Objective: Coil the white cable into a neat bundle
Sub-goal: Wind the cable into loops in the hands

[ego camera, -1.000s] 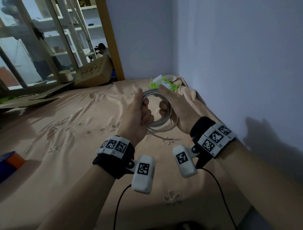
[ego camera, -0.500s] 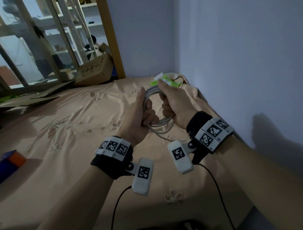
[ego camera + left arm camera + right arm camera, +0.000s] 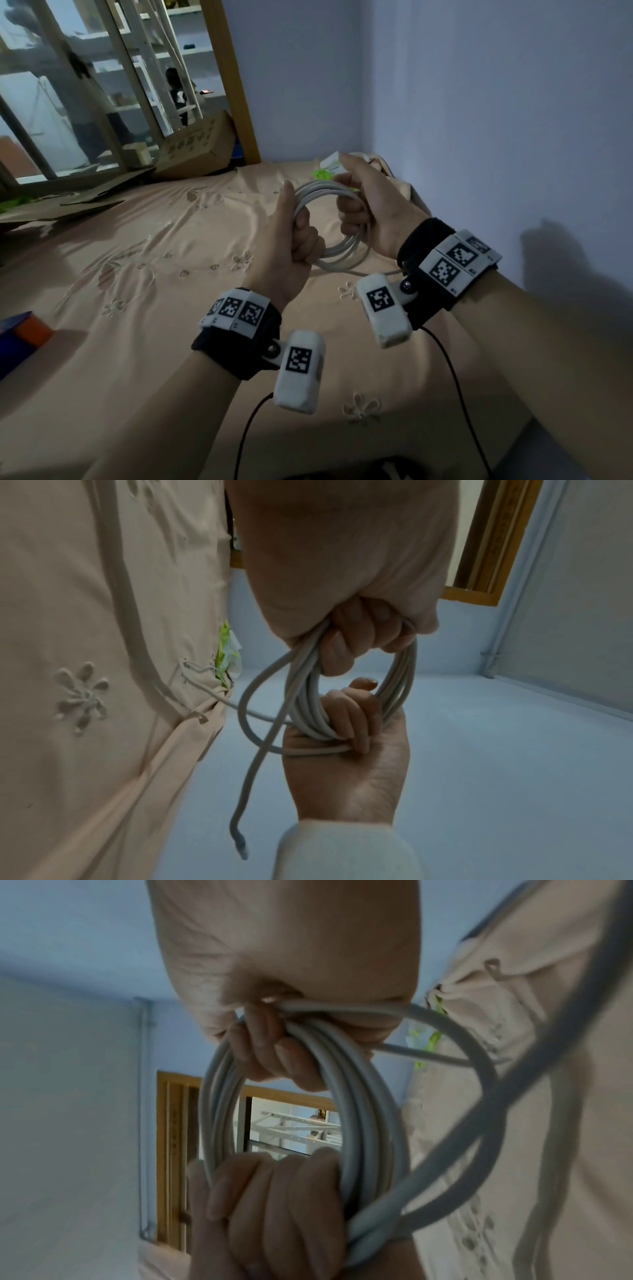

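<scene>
I'm holding the white cable (image 3: 342, 236) coiled above the bed (image 3: 137, 274): my left hand (image 3: 287, 250) is fisting round the coil's left side, my right hand (image 3: 373, 209) is curling round its right, one loose end dangling.

Nothing here gives you words you can read. The cardboard box (image 3: 197, 149) by the wooden frame carries dark printed characters, too blurred to make out. Your wrist bands (image 3: 459, 262) show only black-and-white square marker codes, with tiny print beside them that stays illegible.
</scene>
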Demonstrator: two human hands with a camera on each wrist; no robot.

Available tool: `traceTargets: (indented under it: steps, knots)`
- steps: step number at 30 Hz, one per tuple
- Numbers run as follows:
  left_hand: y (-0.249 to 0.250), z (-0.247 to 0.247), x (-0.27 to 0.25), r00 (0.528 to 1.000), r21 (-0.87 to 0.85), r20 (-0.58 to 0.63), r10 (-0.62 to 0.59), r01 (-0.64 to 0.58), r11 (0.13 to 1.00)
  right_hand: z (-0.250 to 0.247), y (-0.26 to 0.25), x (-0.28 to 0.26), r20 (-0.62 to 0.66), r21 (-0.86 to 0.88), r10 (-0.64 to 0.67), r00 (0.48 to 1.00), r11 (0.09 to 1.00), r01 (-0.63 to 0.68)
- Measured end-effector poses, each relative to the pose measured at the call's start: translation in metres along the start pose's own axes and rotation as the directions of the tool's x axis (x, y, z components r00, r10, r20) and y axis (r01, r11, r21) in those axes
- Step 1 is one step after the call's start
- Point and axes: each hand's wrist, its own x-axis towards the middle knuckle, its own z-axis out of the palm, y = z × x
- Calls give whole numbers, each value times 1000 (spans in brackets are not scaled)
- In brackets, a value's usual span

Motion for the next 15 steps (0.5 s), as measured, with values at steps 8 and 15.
traceTargets:
  steps: [8, 15]
  knots:
    - [2, -2, 3, 992, 226, 100, -83, 58, 972, 0, 5, 8, -18, -335, -157, 987, 931, 142]
    - [5, -2, 4, 996, 235, 51, -68, 55, 970, 7, 5, 11, 26, -600, -294, 955, 760, 250]
